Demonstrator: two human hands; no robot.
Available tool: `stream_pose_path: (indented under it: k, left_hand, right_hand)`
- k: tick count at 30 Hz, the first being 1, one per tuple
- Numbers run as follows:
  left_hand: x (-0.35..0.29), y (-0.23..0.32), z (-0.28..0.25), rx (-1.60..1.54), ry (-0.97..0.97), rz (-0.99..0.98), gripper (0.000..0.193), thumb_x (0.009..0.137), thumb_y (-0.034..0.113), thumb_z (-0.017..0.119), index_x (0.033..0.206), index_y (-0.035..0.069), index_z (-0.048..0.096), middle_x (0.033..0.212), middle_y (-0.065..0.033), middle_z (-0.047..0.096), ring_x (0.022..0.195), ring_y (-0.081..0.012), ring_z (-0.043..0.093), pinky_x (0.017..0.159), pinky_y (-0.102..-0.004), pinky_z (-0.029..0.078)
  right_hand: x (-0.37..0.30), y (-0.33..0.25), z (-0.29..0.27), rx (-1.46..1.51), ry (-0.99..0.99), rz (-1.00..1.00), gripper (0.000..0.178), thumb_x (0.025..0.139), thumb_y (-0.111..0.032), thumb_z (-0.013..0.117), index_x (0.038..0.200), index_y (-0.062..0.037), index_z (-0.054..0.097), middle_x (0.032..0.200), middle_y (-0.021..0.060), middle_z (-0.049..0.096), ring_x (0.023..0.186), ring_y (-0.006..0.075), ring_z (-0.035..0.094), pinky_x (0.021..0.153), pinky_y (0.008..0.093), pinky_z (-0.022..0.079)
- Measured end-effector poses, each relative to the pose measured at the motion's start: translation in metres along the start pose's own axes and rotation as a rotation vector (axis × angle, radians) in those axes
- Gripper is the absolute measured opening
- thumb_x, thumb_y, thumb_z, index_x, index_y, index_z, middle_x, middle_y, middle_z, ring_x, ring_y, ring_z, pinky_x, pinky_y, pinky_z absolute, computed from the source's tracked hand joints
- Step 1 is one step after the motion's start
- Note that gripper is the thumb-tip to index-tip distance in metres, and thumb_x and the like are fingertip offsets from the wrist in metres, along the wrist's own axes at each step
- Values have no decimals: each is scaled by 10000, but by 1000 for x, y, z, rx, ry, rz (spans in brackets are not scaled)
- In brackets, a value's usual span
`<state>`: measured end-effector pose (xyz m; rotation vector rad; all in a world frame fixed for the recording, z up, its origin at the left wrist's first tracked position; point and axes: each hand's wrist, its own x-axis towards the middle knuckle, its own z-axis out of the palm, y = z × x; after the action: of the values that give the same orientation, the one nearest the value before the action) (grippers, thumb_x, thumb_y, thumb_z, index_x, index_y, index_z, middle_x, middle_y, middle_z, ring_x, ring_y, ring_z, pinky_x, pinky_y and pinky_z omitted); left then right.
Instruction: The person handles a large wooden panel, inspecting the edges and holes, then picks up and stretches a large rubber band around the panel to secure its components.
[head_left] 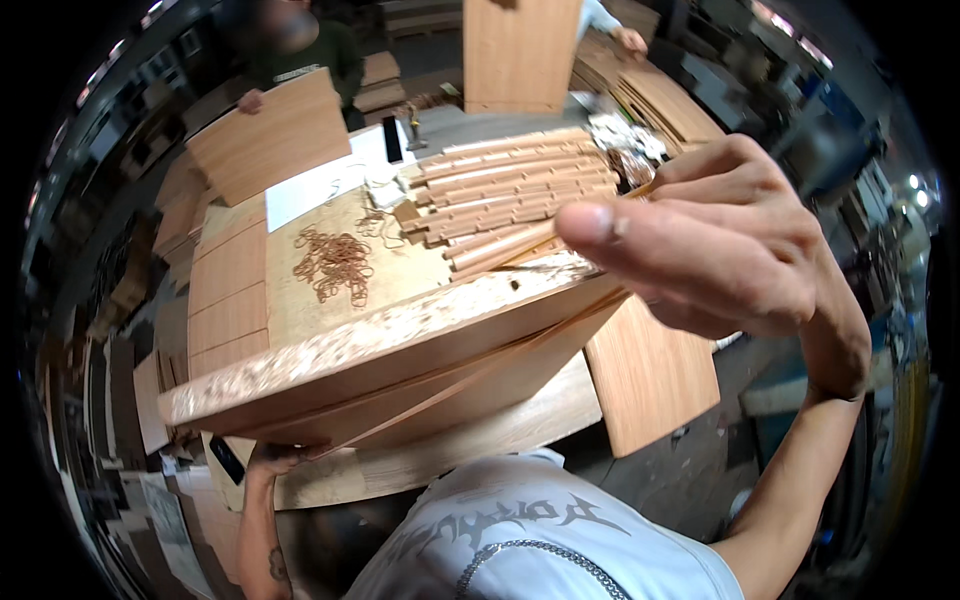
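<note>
A thick wood-faced panel (400,395) stands tilted in front of me, its rough particleboard edge (400,335) facing up. My right hand (720,240) is raised by the panel's right end, fingers curled closed on a thin tan band (440,405). The band runs taut and slanting across the panel's near face, down toward my left hand. Part of it also shows beyond the top edge, near my right thumb. My left hand (275,458) grips the panel's lower left corner; some of its fingers are hidden.
A tangle of brown loops (335,265) and stacked wooden strips (520,185) lie on the table (290,320). Across it, one person holds a board (270,140); another person's hand (630,42) shows beside an upright board (520,55). A loose panel (650,375) sits right.
</note>
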<state>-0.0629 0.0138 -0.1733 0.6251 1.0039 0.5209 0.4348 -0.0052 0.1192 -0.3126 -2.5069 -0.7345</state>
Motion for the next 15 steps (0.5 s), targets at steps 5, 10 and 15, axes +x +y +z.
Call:
stream_pose_path:
  k: [5,10,15]
  left_hand:
    - [-16,17,20,916,110,138,530,788,187,723,1210,-35,492,1105,-134,608,983,-261,584,840,-402,509]
    - [-16,8,14,741,184,271,505,646,145,837,1067,-13,608,969,-57,651,882,-174,604,759,-301,513]
    - [-9,14,37,817,292,347,438,614,132,852,981,1,651,954,-61,650,869,-170,601,745,-301,505]
  right_hand:
    - [-48,-14,-8,107,41,166,337,871,-46,511,1175,100,522,638,62,580,443,120,487,500,271,396]
    - [-80,-22,6,292,18,352,545,936,-164,471,1332,114,220,610,74,523,408,118,433,388,255,354]
    - [-142,-69,58,407,318,711,732,940,-437,419,1410,39,122,602,61,481,503,106,427,464,250,360]
